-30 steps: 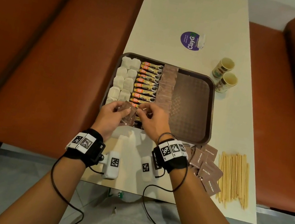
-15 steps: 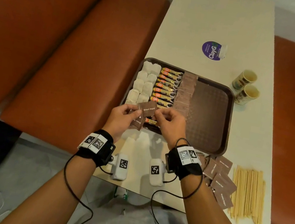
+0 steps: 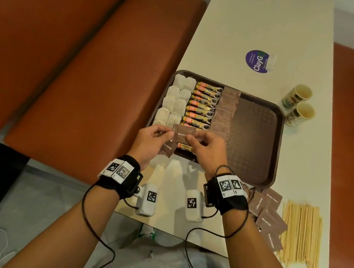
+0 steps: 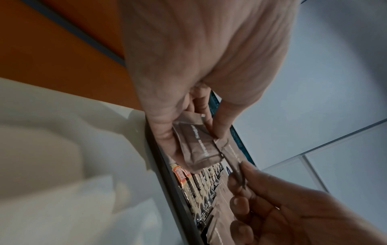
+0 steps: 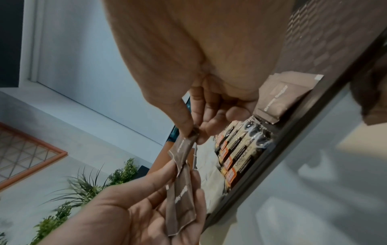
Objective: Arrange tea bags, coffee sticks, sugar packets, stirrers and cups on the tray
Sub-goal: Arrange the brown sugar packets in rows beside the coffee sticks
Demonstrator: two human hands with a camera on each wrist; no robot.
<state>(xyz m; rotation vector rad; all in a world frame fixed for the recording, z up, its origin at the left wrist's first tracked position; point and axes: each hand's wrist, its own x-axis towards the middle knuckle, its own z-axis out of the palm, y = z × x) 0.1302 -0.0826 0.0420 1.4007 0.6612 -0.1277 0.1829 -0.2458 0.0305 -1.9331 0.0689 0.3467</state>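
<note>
On the worktop (image 3: 249, 23) I see the tray (image 3: 258, 134) about half filled with tea bags (image 3: 174, 102), coffee sticks (image 3: 202, 107) and a sugar row (image 3: 226, 111), while loose packets (image 3: 268, 211), stirrers (image 3: 300, 233) and cups (image 3: 298, 108) wait outside. My left hand (image 3: 151, 138) pinches one packet (image 3: 184, 133) with a spare (image 3: 167, 150) beneath, my right hand (image 3: 206, 148) pinching that packet's other end over the near rim. Only the wrist views show the spare lying in curled left fingers (image 5: 188, 190).

We see matt brown paper sugar packets (image 3: 225, 109), glossy foil coffee sticks (image 3: 202, 105), a textured brown plastic tray (image 3: 256, 133), and pale wooden stirrers (image 3: 300, 236).
</note>
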